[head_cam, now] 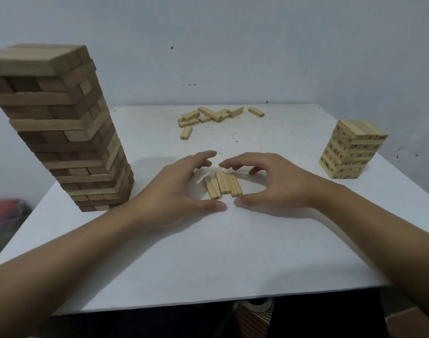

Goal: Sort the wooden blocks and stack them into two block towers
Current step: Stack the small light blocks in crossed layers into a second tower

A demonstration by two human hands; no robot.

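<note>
Three small pale wooden blocks (222, 184) lie side by side on the white table (208, 252), slightly uneven at their ends. My left hand (177, 189) and my right hand (272, 182) arch around them from either side, fingers spread and curved, thumbs nearly meeting in front of the blocks. Neither hand grips a block. A tall tower of large brown blocks (62, 128) stands at the left. At the right stands a short tower of small pale numbered blocks (352, 152). A loose pile of small pale blocks (208, 117) lies at the table's far middle.
The table's front edge runs close below my forearms. A grey wall stands right behind the table. Reddish cloth (3, 211) lies on the floor at the left, beyond the table's edge.
</note>
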